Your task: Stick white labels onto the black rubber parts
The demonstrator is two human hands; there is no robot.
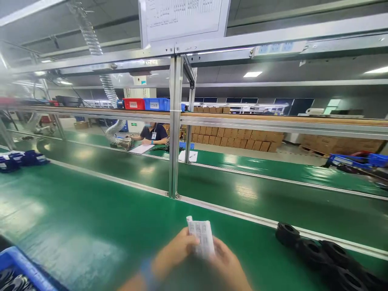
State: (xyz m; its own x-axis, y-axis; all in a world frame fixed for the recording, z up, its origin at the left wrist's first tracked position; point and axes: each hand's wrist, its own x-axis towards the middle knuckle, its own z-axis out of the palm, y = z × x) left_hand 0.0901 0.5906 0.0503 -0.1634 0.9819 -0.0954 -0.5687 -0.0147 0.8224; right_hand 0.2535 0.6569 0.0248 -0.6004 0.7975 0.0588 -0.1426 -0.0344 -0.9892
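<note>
Printed sheet: apparently being opened; next likely needs thumb control.
Left hand: grasping it, eight o'clock.
Right hand: likewise, four o'clock.

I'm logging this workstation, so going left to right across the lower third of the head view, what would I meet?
Blue plastic bin with straight sides, blue band around the wrist, left hand, rectangular white printed paper, right hand, cluster of black ring-shaped pieces.
</note>
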